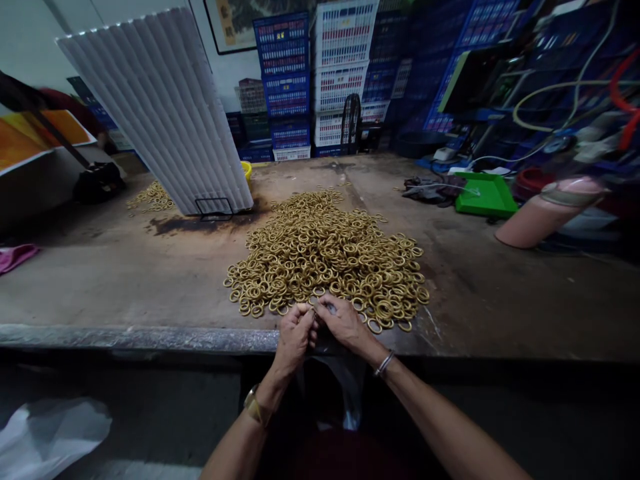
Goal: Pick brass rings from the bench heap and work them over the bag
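A wide heap of brass-coloured rings (330, 247) lies on the wooden table (465, 293). My left hand (296, 335) and my right hand (343, 321) meet at the heap's near edge, close to the table's front edge. The fingers of both hands are closed in a pinch, with the fingertips close together. A ring appears to be at the fingertips of my right hand, but what either hand holds is too small to make out. A watch is on my left wrist and a bracelet on my right.
A ribbed white panel (165, 113) stands in a black wire holder at the back left, beside a smaller ring pile (153, 197). At the right are a green tray (485, 193) and a pink cylinder (547, 215). Stacked crates (285, 87) rise behind the table.
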Tool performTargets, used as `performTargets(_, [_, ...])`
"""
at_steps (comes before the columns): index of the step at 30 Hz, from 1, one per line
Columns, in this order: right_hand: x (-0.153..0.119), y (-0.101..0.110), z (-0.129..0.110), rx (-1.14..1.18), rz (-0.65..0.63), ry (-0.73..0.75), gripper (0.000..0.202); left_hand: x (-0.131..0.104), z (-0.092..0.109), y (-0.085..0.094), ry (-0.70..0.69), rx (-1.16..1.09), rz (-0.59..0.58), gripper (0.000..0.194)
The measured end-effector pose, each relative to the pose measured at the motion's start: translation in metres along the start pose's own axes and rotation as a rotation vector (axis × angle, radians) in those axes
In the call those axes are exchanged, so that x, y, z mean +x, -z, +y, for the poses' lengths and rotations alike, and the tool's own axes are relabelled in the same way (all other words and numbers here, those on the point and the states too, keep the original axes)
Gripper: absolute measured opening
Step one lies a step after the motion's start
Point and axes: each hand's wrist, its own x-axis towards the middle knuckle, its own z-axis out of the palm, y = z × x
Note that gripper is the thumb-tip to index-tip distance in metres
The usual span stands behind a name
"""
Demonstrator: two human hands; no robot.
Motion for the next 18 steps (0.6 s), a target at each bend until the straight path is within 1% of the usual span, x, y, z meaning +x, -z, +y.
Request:
performTargets(4, [0.002,0.001,0.002,0.050,0.007,-0.067,0.026,-0.001,-0.001,0.001,0.028,0.027,-0.048,0.032])
performTargets(8, [0.003,0.003,-0.001,0.001,0.022,-0.052,0.020,-0.001,0.000,0.000,0.078,0.017,-0.075,0.034])
performTargets(12, [0.003,0.002,-0.003,0.009,0.035,-0.042,0.019,-0.003,0.002,0.000,0.083,-0.021,-0.091,0.034])
performTargets(16, [0.003,0.002,0.005,0.080,0.038,-0.072,0.020,-0.006,0.004,-0.001,0.064,-0.040,-0.096,0.034])
performTargets(18, [0.000,0.003,0.011,-0.002,0.087,-0.084,0.020,-0.006,0.004,-0.001,0.061,-0.044,-0.089,0.034])
